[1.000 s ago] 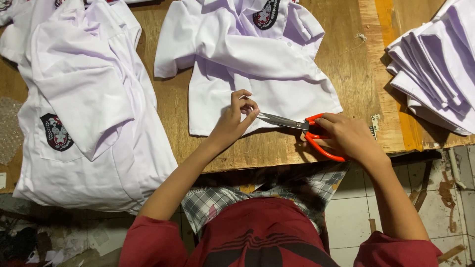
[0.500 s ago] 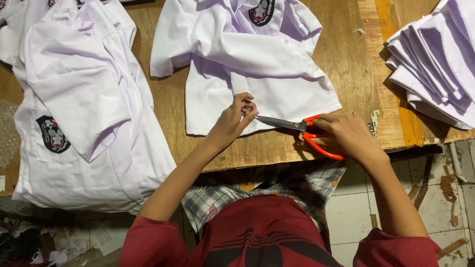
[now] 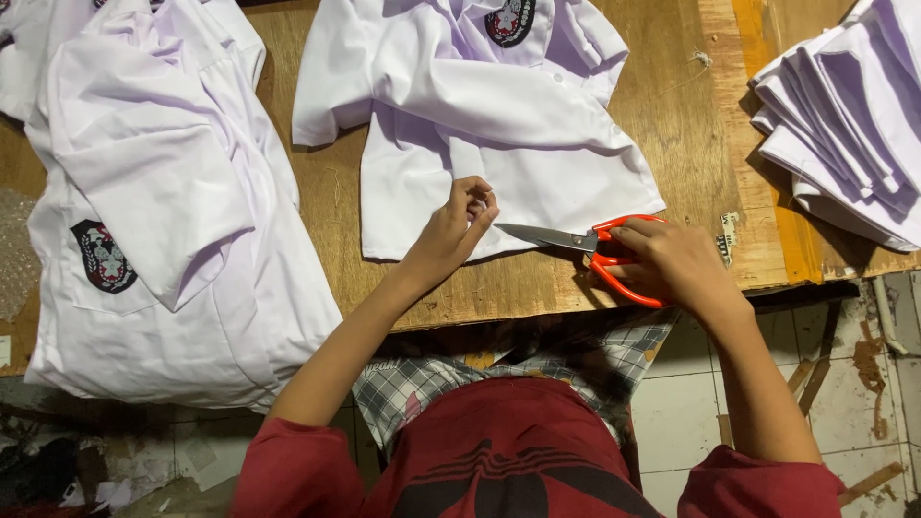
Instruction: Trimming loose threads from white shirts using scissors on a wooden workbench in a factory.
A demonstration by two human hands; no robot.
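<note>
A small white shirt (image 3: pixel 499 105) with a dark chest badge lies flat on the wooden table (image 3: pixel 672 125) before me. My left hand (image 3: pixel 451 230) pinches something at the shirt's lower hem, fingers closed; what sits between the fingertips is too small to tell. My right hand (image 3: pixel 672 259) grips orange-handled scissors (image 3: pixel 576 245). Their closed blades point left along the hem toward my left hand, a short gap apart.
A heap of white badged shirts (image 3: pixel 163 211) hangs over the table's left front edge. A stack of folded white shirts (image 3: pixel 844 105) sits at the right. A tiled floor (image 3: pixel 844 384) shows below the table edge, and my lap is against it.
The view has shifted slightly. Both hands stay at the shirt's hem, and the scissors keep pointing left at the pinching fingers.
</note>
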